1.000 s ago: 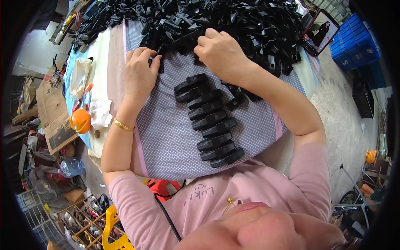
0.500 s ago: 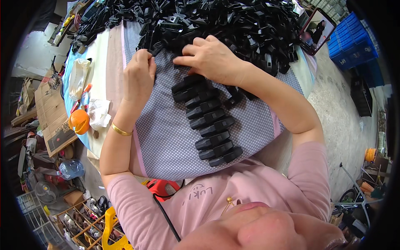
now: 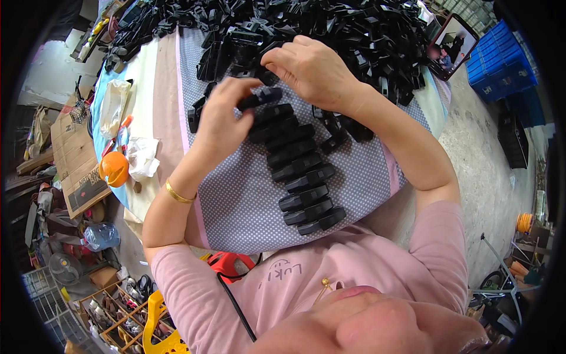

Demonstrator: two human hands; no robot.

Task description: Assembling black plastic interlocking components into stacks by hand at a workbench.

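Observation:
A row of black plastic clip-like pieces (image 3: pixel 302 163) runs down the dotted cloth toward me, one lying against another. At the far end of this row, my left hand (image 3: pixel 226 112) has its fingers curled round the end of another black plastic piece (image 3: pixel 263 97). My right hand (image 3: pixel 312 74) is just beyond and to the right, by the near edge of a big heap of similar black pieces (image 3: pixel 330 29). Its fingers are bent together at the tips; what they hold, if anything, is hidden.
A few loose black pieces (image 3: pixel 336 133) lie right of the row. On the left are an orange (image 3: pixel 114 169), crumpled white tissue (image 3: pixel 142 158) and a clear plastic bag (image 3: pixel 114 106). A phone (image 3: pixel 453 47) stands at the far right, near blue crates (image 3: pixel 501 62).
My left hand has moved right and nearer, from the heap's edge to the row's far end, and now grips a black piece. My right hand has shifted slightly right and away from the row.

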